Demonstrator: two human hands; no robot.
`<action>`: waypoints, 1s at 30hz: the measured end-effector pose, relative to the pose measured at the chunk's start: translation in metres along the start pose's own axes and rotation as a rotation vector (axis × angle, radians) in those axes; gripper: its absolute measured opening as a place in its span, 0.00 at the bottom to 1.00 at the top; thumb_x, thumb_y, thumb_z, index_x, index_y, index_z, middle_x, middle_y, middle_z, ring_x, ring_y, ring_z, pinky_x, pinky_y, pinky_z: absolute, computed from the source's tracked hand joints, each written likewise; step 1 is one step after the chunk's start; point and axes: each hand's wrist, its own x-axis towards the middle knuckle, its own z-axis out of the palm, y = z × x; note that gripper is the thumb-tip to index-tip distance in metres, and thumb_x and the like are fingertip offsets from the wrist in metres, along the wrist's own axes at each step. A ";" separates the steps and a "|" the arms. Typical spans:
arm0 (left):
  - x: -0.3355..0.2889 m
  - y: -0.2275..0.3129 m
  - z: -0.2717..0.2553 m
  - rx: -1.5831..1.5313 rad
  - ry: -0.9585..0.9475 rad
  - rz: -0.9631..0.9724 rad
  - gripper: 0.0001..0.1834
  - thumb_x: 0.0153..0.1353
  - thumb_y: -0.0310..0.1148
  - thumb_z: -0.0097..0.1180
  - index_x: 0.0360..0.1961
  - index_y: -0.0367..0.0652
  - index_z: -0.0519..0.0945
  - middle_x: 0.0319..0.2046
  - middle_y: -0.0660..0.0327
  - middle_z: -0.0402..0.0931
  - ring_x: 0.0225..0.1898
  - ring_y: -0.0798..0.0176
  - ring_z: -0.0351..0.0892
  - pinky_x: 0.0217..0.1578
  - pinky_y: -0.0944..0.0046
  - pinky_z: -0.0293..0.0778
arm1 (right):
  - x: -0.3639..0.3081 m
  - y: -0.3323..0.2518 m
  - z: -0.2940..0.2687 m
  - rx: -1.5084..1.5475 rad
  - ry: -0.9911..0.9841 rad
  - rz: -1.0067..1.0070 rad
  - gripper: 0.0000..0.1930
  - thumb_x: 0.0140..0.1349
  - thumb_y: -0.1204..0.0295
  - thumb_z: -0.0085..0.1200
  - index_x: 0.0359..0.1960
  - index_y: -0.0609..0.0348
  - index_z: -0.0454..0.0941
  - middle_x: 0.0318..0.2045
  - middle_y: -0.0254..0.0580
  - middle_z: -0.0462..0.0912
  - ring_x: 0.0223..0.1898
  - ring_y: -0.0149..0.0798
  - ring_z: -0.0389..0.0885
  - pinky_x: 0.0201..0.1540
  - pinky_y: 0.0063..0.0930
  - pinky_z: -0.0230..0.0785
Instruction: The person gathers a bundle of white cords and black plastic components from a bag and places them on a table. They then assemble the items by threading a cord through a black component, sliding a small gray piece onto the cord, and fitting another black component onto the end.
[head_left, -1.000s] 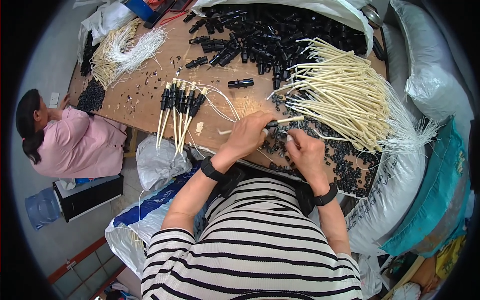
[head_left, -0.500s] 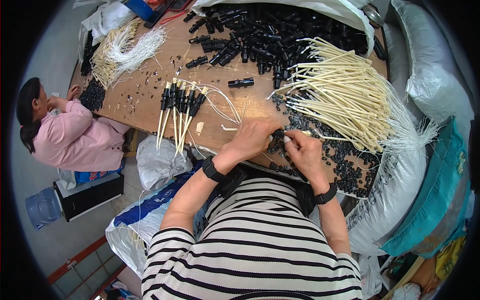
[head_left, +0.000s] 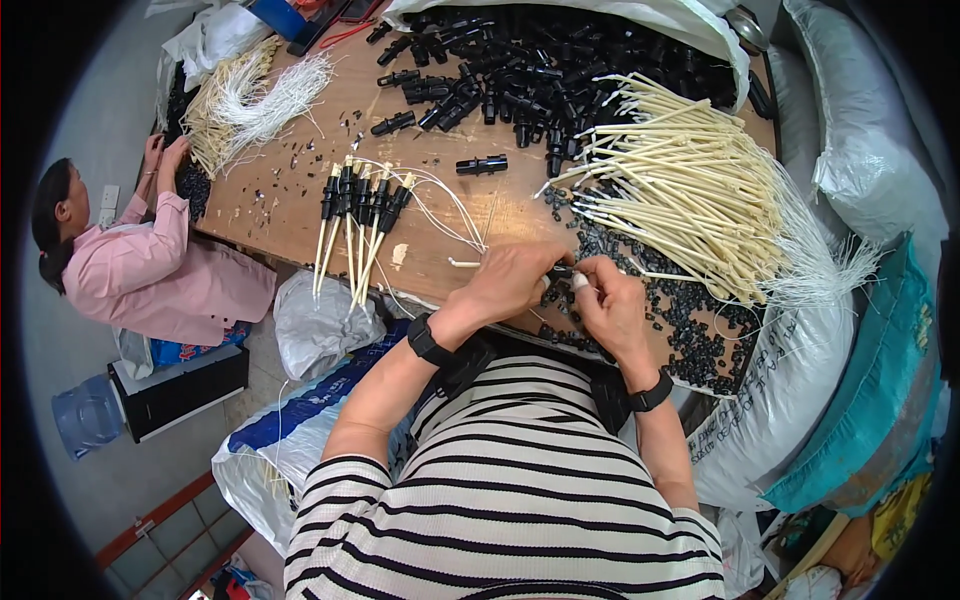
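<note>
Near the table's front edge, my left hand [head_left: 512,282] is closed round a thin cream tube [head_left: 463,264], whose end sticks out on its left side. A small black plastic piece [head_left: 563,271] shows between the fingertips of both hands. My right hand [head_left: 612,305] is closed in a pinch beside it, and what lies inside that pinch is mostly hidden. Left of my hands lie several finished-looking cream tubes fitted with black plastic sleeves [head_left: 367,207], with white strings [head_left: 450,195] trailing from them. One loose black fitting [head_left: 482,165] rests beyond my left hand.
A large bundle of cream tubes with strings [head_left: 690,195] lies at right, beside scattered small black parts [head_left: 700,335]. Black fittings [head_left: 520,75] spill from a white sack at the back. Full sacks [head_left: 850,130] crowd the right side. A person in pink [head_left: 150,265] sits at left.
My hands have shifted only slightly and stay together at the black piece. The pale tip by my right fingers no longer shows. The person at left has reached forward to the table.
</note>
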 end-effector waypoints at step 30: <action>0.035 -0.035 0.005 0.322 0.172 0.319 0.23 0.42 0.19 0.60 0.43 0.49 0.82 0.49 0.63 0.77 0.53 0.54 0.73 0.53 0.58 0.72 | -0.019 0.015 -0.011 0.093 0.115 0.175 0.08 0.58 0.73 0.54 0.37 0.57 0.83 0.14 0.40 0.73 0.15 0.29 0.71 0.21 0.26 0.63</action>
